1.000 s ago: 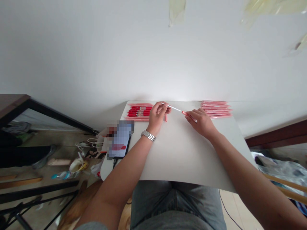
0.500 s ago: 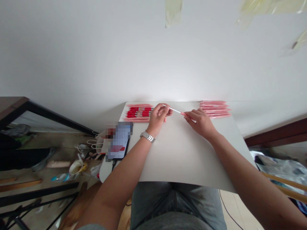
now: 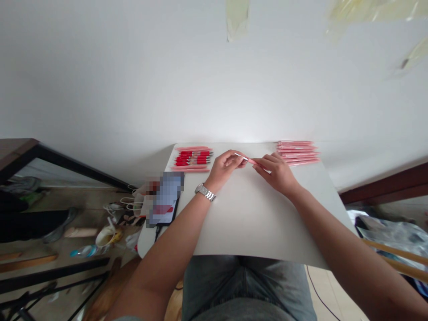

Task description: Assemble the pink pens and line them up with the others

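Observation:
Above the far half of the white table (image 3: pixel 254 214), a slim pink pen (image 3: pixel 251 161) with a white, stick-like length is held between my two hands. My left hand (image 3: pixel 225 167), with a metal watch at the wrist, is closed round the white end. Opposite it, my right hand (image 3: pixel 276 171) pinches the pink part, and its fingers hide much of it. Several red pens (image 3: pixel 194 157) with silvery ends lie left of my left hand, among pink pen-like sticks (image 3: pixel 192 169). Beyond my right hand sits a row of similar pink sticks (image 3: pixel 299 154).
A phone (image 3: pixel 165 198) with a cable lies at the table's left edge. The wall (image 3: pixel 214 89) rises directly behind the table. On the floor to the left are a cup (image 3: pixel 105 236), a bottle (image 3: pixel 83 251) and cables.
My hands have come closer together, and less of the white stick shows between them. The pink piece below my left hand no longer shows there.

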`<state>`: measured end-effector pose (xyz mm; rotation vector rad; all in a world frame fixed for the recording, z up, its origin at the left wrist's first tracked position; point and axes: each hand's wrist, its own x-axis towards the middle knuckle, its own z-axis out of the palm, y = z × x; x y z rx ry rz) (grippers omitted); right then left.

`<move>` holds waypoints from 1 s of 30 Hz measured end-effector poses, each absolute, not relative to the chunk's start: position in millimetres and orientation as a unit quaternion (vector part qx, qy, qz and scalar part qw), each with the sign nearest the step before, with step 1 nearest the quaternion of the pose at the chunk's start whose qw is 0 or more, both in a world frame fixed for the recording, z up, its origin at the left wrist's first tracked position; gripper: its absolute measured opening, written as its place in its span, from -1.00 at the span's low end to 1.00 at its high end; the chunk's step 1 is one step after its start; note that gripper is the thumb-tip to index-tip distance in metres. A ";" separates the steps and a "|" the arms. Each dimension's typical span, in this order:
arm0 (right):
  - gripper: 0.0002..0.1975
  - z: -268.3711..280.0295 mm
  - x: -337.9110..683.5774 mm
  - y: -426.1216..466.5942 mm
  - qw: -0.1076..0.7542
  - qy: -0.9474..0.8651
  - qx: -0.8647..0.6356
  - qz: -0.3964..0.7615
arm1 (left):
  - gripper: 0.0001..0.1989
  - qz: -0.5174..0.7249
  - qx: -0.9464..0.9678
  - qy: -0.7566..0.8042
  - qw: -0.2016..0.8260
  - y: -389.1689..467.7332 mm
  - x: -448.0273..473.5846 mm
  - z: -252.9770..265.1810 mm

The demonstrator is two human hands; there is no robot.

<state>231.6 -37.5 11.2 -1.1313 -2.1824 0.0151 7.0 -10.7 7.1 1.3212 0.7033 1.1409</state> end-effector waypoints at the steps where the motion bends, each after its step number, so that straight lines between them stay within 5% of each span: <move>1: -0.73 10.9 231.5 -37.5 0.335 -0.836 -0.434 0.006 | -0.66 0.490 0.565 0.302 0.591 -10.9 6.9 7.3; 19: -0.93 8.0 226.0 -40.0 0.409 -0.771 -0.483 0.077 | -0.70 0.513 0.558 0.303 0.577 -9.6 8.2 5.9; 30: -0.80 10.0 226.6 -41.2 0.424 -0.775 -0.459 0.091 | -0.69 0.518 0.557 0.313 0.569 -8.8 7.2 5.7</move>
